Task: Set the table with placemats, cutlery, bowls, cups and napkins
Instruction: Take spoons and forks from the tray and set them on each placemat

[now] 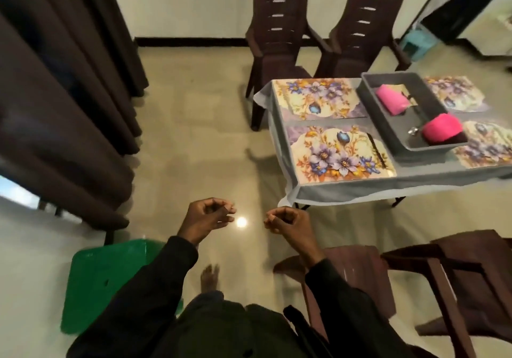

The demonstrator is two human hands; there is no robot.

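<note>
Several floral placemats lie on a small table with a grey cloth at the right; the nearest placemat is at the front left corner, another placemat behind it. A grey tub stands mid-table and holds two pink items and some metal cutlery. My left hand and my right hand hover over the floor, left of the table, fingers curled and holding nothing.
Two dark plastic chairs stand behind the table and two more in front at the right. A green plastic stool sits at my lower left. Dark curtains hang on the left. My bare foot is on the shiny floor.
</note>
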